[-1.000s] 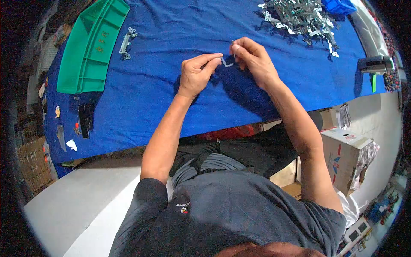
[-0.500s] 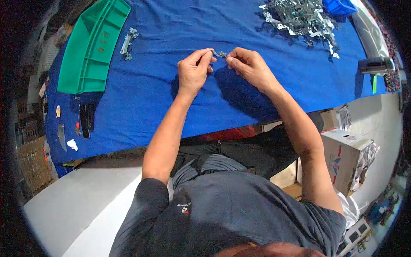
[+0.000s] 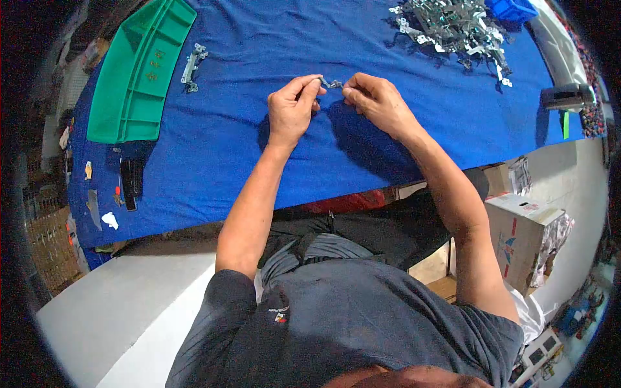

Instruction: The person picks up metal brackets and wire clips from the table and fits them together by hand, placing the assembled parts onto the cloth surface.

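Observation:
Between my two hands, above the blue cloth, is a small grey metal bracket (image 3: 331,83). My left hand (image 3: 294,107) pinches its left end between thumb and fingers. At the other end, my right hand (image 3: 375,100) grips it with the fingertips, which cover that end. A similar silver bracket (image 3: 193,67) lies on the cloth to the left of my hands. Farther off at the upper right is a tangled heap of metal brackets (image 3: 456,32).
A green compartment tray (image 3: 123,103) holds several small brass-coloured pieces at the left. Near it lie a black object (image 3: 129,184) and a white scrap (image 3: 109,220). A blue bin (image 3: 511,10) stands behind the heap. Cardboard boxes (image 3: 517,236) sit below the table's right edge.
Both hands stay almost in place, still holding the bracket. The bracket's visible part between them has turned slightly.

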`<state>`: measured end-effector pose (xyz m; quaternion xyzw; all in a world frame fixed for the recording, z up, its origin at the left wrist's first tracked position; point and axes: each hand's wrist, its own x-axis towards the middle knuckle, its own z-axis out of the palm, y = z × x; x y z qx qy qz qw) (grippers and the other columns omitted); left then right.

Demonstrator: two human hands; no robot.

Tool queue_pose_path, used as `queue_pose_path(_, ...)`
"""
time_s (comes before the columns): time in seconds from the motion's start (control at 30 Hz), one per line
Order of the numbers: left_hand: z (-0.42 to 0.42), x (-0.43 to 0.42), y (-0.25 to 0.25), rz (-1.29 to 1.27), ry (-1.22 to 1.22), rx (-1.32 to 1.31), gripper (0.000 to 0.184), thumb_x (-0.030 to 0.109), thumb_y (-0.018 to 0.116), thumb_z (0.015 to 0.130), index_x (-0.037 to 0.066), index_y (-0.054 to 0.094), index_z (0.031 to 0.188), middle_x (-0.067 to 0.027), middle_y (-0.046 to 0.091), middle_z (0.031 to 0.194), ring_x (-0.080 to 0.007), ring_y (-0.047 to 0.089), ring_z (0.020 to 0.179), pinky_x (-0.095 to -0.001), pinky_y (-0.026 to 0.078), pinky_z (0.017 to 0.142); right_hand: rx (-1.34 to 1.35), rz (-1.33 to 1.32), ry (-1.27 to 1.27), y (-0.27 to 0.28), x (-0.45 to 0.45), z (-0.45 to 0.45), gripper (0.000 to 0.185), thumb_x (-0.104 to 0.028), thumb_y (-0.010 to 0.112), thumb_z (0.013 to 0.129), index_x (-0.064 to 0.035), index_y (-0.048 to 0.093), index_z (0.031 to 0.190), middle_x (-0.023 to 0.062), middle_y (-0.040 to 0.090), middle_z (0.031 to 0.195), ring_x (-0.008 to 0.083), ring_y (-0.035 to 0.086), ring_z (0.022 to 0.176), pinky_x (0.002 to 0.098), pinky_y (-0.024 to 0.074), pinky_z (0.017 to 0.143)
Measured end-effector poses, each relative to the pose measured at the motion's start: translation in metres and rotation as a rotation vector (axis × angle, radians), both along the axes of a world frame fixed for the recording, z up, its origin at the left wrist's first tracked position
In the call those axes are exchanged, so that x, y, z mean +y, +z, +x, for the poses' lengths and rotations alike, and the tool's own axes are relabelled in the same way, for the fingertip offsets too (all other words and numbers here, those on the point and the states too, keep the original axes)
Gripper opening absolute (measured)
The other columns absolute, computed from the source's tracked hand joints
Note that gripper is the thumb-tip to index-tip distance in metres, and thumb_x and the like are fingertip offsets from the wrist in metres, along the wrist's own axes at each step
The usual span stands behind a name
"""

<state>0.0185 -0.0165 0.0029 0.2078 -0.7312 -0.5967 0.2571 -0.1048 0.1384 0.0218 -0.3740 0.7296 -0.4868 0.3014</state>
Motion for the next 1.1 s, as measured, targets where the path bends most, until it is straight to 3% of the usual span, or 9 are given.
queue_pose_path(0.2, 0.001, -0.001, -0.001, -0.140, -0.039, 0.062, 0.016, 0.009, 0.069, 0.089, 0.002, 0.075, 0.102, -0.0068, 0.074, 0.086, -0.0090, 0.065, 0.070, -0.0241, 0.052, 0.064, 0.064, 0.003, -0.006, -0.003, 0.001, -0.001, 0.021, -0.021, 0.058, 0.098, -0.0010, 0.062, 0.099, 0.0020, 0.063, 0.081, 0.0084, 0.055, 0.069, 0.0260, 0.0472, 0.062)
queue_pose_path(0.27, 0.001, -0.002, -0.003, -0.188, -0.052, 0.095, 0.015, 0.008, 0.070, 0.088, 0.002, 0.075, 0.101, -0.0080, 0.075, 0.088, -0.0106, 0.067, 0.075, -0.0251, 0.053, 0.068, -0.239, -0.035, -0.033, -0.002, 0.000, 0.000, 0.019, -0.020, 0.057, 0.099, -0.0023, 0.063, 0.102, 0.0013, 0.062, 0.083, 0.0077, 0.055, 0.070, 0.0248, 0.0477, 0.062)
queue_pose_path(0.47, 0.001, -0.002, -0.001, -0.228, -0.080, 0.079, 0.016, 0.008, 0.072, 0.086, 0.002, 0.075, 0.100, -0.0114, 0.075, 0.092, -0.0153, 0.071, 0.081, -0.0273, 0.054, 0.072, -0.583, -0.113, -0.009, -0.001, -0.002, -0.007, 0.018, -0.022, 0.058, 0.099, -0.0057, 0.065, 0.105, -0.0012, 0.059, 0.083, 0.0064, 0.054, 0.071, 0.0224, 0.0468, 0.064)
queue_pose_path(0.7, 0.000, -0.001, 0.001, -0.292, -0.146, 0.088, 0.015, 0.009, 0.070, 0.087, 0.002, 0.075, 0.099, -0.0112, 0.075, 0.089, -0.0162, 0.071, 0.078, -0.0281, 0.055, 0.071, -0.419, -0.128, -0.027, -0.001, -0.002, -0.007, 0.019, -0.025, 0.060, 0.098, -0.0067, 0.064, 0.102, -0.0026, 0.058, 0.083, 0.0056, 0.052, 0.072, 0.0216, 0.0431, 0.064)
queue_pose_path(0.77, 0.000, 0.000, 0.001, -0.325, -0.163, 0.102, 0.015, 0.010, 0.069, 0.088, 0.001, 0.075, 0.099, -0.0106, 0.075, 0.087, -0.0154, 0.071, 0.076, -0.0277, 0.055, 0.068, -0.334, -0.284, -0.156, -0.003, -0.005, -0.007, 0.019, -0.024, 0.061, 0.097, -0.0059, 0.065, 0.099, -0.0024, 0.061, 0.080, 0.0054, 0.050, 0.066, 0.0224, 0.0419, 0.056)
queue_pose_path(0.83, 0.001, 0.002, 0.004, -0.079, -0.062, -0.021, 0.016, 0.013, 0.066, 0.093, 0.002, 0.074, 0.101, -0.0085, 0.074, 0.081, -0.0121, 0.069, 0.067, -0.0255, 0.054, 0.058, -0.331, -0.297, -0.164, 0.002, -0.003, -0.008, 0.018, -0.024, 0.061, 0.097, -0.0058, 0.065, 0.098, -0.0017, 0.062, 0.080, 0.0052, 0.050, 0.066, 0.0224, 0.0417, 0.057)
queue_pose_path(0.93, -0.002, -0.001, -0.002, 0.017, 0.023, -0.021, 0.018, 0.016, 0.063, 0.096, 0.002, 0.072, 0.102, -0.0068, 0.073, 0.077, -0.0088, 0.066, 0.060, -0.0233, 0.050, 0.050, -0.384, -0.110, -0.084, 0.007, 0.000, -0.005, 0.019, -0.023, 0.061, 0.097, -0.0052, 0.065, 0.099, -0.0015, 0.062, 0.078, 0.0057, 0.051, 0.065, 0.0231, 0.0426, 0.058)
queue_pose_path(1.1, -0.002, 0.000, -0.001, 0.033, 0.024, -0.020, 0.018, 0.017, 0.063, 0.096, 0.003, 0.072, 0.102, -0.0060, 0.072, 0.076, -0.0082, 0.065, 0.059, -0.0229, 0.050, 0.049, -0.215, -0.063, 0.025, 0.004, -0.001, 0.002, 0.019, -0.025, 0.060, 0.098, -0.0060, 0.063, 0.100, -0.0030, 0.061, 0.080, 0.0038, 0.049, 0.064, 0.0198, 0.0382, 0.053)
